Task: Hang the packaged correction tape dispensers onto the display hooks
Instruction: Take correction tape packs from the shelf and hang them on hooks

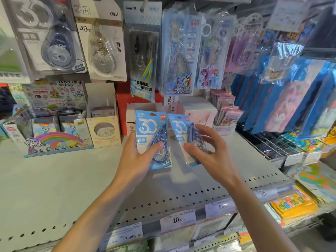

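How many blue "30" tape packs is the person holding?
2: one blue pack in the left hand, the other blue pack in the right hand, above the shelf.

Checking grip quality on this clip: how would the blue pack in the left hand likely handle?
The blue pack probably stays stiff, since its card stands flat. Its glossy plastic bubble may be slippery under the left hand. It looks light, pinched by fingertips alone.

Two hands are in view, the left hand (134, 159) and the right hand (209, 153), each holding one light-blue correction tape pack, the left pack (151, 135) and the right pack (183, 135). Two more correction tape packs hang above, a dark one (52, 39) and a white one (103, 40). Price tags along the shelf's (54, 182) front edge number perhaps seven; several are blurred.
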`<state>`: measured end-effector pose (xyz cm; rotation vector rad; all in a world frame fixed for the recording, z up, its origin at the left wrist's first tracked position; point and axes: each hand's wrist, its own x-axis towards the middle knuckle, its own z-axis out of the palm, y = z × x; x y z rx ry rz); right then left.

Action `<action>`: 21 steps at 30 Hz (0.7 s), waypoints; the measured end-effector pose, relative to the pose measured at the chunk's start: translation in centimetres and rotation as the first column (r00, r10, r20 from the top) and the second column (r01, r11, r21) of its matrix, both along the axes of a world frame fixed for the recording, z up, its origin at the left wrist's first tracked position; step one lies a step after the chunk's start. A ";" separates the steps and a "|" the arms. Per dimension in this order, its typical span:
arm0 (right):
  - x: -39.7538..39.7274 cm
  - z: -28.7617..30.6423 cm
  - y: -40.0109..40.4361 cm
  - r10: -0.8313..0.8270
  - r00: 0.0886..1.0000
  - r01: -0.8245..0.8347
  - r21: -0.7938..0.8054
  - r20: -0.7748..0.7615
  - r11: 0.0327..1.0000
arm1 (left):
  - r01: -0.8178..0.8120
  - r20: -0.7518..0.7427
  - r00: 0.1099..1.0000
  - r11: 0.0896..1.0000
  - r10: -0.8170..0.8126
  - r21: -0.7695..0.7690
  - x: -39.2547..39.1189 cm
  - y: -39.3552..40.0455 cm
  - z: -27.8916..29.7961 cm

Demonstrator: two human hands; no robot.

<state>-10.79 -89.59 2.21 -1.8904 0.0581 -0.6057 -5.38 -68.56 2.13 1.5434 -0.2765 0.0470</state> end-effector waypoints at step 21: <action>2.5 3.8 8.8 0.390 0.919 -0.341 0.400 -0.048 0.851 | -0.100 0.118 0.987 0.991 0.111 -0.090 -0.3 7.6 3.5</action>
